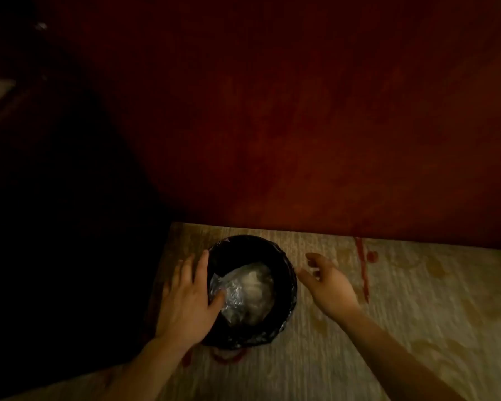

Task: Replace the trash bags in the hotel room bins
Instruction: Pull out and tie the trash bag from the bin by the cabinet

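Down low on a pale woven floor (388,328), close to the foot of a dark red wall (301,140): small round bin (292,280), upright, seen from above. Lined with a black bag (243,251), edge folded out over the rim and bunched in wrinkles round the near side. Inside, toward the left and near part of the hollow, a crumpled wad (249,293) of clear, shiny film with something whitish within; cannot tell what exactly. Over the left rim of the bin, left grip (185,302) laid palm down, fingers straight and spread a little, pointing away toward the wall, touching the bag's folded edge. Alongside, thumb (219,299) stretched out to the right over the opening, tip on the shiny wad. Pinches nothing, curls round nothing. Just beside the right rim, apart from it, right grip (327,287) held with palm turned toward the bin, fingers loosely bent and parted; holds nothing. Both forearms bare, entering from the lower edge. On the floor beyond the right grip, a thin red streak (362,270) running from the wall toward the near side, with a red blot next to it; more red marks by the near foot of the bin. Left of the bin, deep shadow (55,241), too dark to read.
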